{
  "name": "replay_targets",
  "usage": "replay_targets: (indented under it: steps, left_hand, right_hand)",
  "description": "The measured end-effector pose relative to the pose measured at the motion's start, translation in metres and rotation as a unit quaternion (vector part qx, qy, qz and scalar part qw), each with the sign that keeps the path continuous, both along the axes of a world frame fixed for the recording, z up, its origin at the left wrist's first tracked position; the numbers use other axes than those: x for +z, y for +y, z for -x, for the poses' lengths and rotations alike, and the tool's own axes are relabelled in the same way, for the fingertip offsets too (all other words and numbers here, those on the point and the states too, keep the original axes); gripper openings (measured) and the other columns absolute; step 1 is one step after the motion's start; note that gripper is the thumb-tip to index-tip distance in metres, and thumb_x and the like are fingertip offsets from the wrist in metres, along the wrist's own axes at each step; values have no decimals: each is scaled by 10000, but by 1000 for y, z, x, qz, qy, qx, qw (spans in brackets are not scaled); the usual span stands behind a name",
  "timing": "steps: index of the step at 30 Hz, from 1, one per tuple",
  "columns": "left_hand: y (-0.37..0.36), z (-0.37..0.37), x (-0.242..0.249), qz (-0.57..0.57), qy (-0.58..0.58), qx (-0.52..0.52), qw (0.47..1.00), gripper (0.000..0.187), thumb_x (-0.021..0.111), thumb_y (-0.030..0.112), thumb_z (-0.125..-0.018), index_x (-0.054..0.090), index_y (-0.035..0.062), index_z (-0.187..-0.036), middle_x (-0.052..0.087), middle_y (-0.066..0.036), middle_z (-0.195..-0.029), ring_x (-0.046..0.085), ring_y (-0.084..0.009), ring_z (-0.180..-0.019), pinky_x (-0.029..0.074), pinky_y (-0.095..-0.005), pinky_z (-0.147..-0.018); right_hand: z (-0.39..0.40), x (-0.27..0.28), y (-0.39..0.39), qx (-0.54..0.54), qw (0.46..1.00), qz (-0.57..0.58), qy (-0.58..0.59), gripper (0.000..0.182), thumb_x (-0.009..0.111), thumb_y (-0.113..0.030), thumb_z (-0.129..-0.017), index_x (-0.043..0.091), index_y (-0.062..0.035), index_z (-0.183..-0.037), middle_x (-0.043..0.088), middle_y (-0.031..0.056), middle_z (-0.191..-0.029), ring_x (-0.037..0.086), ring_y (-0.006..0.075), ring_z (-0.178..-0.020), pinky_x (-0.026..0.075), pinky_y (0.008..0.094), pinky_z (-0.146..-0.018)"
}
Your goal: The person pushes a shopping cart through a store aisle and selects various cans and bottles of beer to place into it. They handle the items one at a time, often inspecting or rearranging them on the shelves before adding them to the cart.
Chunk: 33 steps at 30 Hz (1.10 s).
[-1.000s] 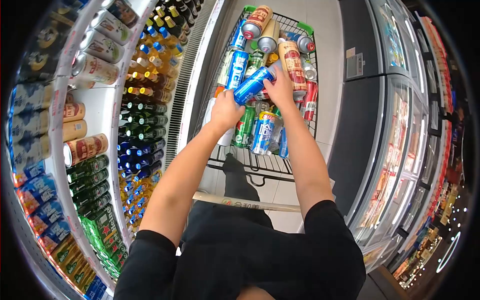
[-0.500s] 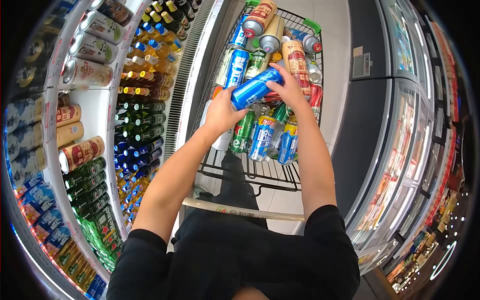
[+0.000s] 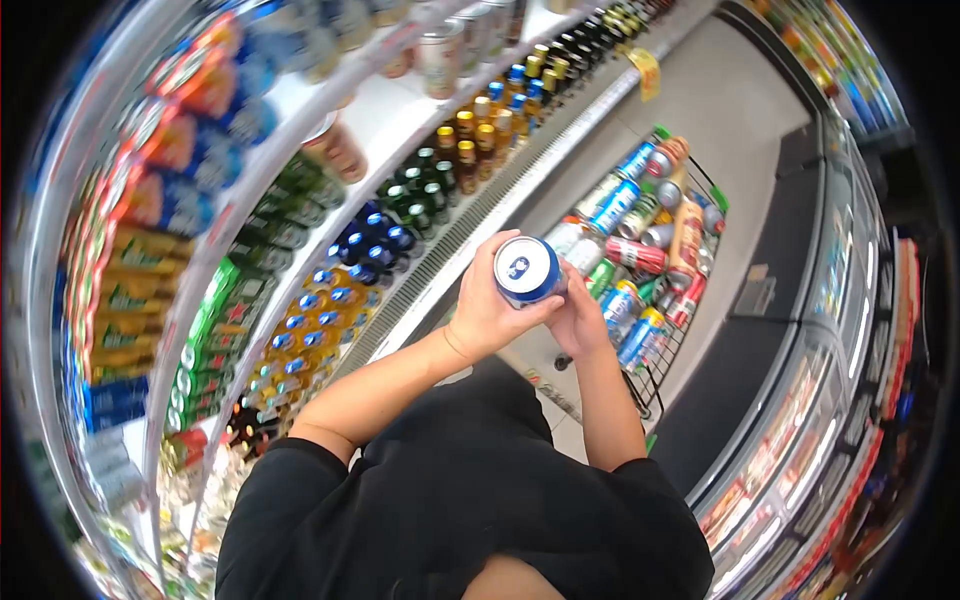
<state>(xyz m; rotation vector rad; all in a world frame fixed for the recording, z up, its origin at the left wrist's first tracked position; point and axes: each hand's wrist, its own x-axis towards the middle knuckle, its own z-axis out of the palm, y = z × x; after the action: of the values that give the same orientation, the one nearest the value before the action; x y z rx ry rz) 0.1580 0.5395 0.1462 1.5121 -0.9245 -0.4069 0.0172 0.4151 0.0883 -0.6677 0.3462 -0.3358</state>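
A blue can [image 3: 527, 270] with a pale silver top stands roughly upright between my two hands, its lid facing the camera. My left hand [image 3: 488, 305] wraps round its left and lower side. The fingers of my right hand [image 3: 582, 312] close on the can's right side. Beyond my hands, to the right, a wire shopping cart [image 3: 662, 385] holds several cans and bottles, among them a red can [image 3: 635, 255] and a tan can [image 3: 686, 240].
Shelves of bottles and cans curve along the left, with blue-capped bottles [image 3: 372, 243] and green packs [image 3: 215, 350]. A yellow tag [image 3: 645, 74] hangs on the shelf edge. Glass-fronted freezers [image 3: 800, 400] line the right side.
The view has turned left towards the shelves, so the cart appears further right. The blue can has left its place over the cart and gone from lying sideways to upright, still in both hands.
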Motion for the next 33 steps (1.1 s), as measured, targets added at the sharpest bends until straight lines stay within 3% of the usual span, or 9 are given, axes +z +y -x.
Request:
replay_targets:
  steps: [3, 4, 8, 17, 18, 22, 25, 28, 33]
  left_hand:
    - [94, -21, 16, -11, -1, 85, 996, 975, 938, 189, -718, 329, -10, -1452, 548, -150, -1296, 566, -234, -1223, 466, -393, -1072]
    - [125, -24, 10, 25, -3, 147, 989, 935, 933, 286, -703, 402, -5, -1416, 628, -204, -1275, 654, -347, -1179, 522, -435, -1002]
    - [263, -28, 29, -69, 65, 270, 958, 913, 894, 309, -748, 384, -19, -1431, 595, -222, -1328, 608, -329, -1261, 472, -431, -1068]
    - [475, 11, 54, 110, 106, 490, 858, 693, 862, 152, -795, 466, -10, -1341, 644, -142, -1218, 674, -226, -1086, 536, -368, -954]
    - [497, 7, 47, 56, 45, 527, 847, 679, 866, 159, -796, 479, -17, -1325, 666, -140, -1178, 685, -225, -1062, 542, -365, -941]
    - [567, -12, 95, 69, 13, 561, 825, 656, 868, 154, -793, 503, -23, -1309, 686, -145, -1146, 689, -220, -1046, 548, -352, -921]
    - [611, -45, 122, 47, -48, 582, 810, 638, 857, 129, -793, 503, -33, -1298, 685, -140, -1156, 694, -206, -1017, 558, -339, -899]
    - [650, -93, 137, 94, -34, 555, 826, 641, 864, 138, -786, 504, -38, -1286, 693, -139, -1138, 689, -198, -1013, 562, -337, -878]
    - [667, -147, 159, -5, -123, 553, 824, 680, 875, 159, -782, 489, -46, -1302, 689, -167, -1168, 670, -199, -1056, 546, -349, -926]
  right_hand:
    - [-36, 1, 80, 120, 992, -29, 4, 593, 548, -420, -1054, 385, -71, -1504, 545, 132, -1429, 561, 282, -1310, 507, 523, -1056]
    - [-51, 7, 109, 165, 986, -25, 3, 592, 544, -431, -1056, 387, -68, -1496, 544, 135, -1427, 558, 284, -1316, 506, 543, -1060]
    - [-99, 16, 222, 302, 953, -4, -25, 569, 551, -428, -1055, 377, -67, -1458, 531, 145, -1446, 576, 293, -1305, 535, 533, -1039]
    - [-168, 59, 448, 492, 866, 28, -84, 516, 623, -324, -1043, 392, -81, -1436, 544, 106, -1356, 573, 237, -1242, 519, 475, -1014]
    - [-173, 70, 470, 508, 857, 14, -86, 498, 616, -307, -1049, 393, -81, -1433, 546, 104, -1347, 579, 232, -1230, 528, 461, -1005]
    - [-210, 94, 548, 516, 848, 66, -102, 545, 634, -268, -1042, 393, -72, -1489, 547, 118, -1354, 613, 210, -1158, 572, 381, -914]
    - [-234, 130, 576, 449, 818, 331, -142, 697, 693, -209, -983, 348, -39, -1565, 518, 191, -1436, 629, 209, -1145, 571, 346, -891]
    - [-237, 151, 589, 421, 794, 412, -152, 677, 687, -155, -973, 369, -13, -1553, 494, 160, -1455, 610, 225, -1203, 532, 369, -984]
    - [-237, 117, 585, 384, 744, 521, -166, 641, 706, -165, -940, 442, 1, -1500, 484, 161, -1431, 606, 253, -1230, 532, 384, -974]
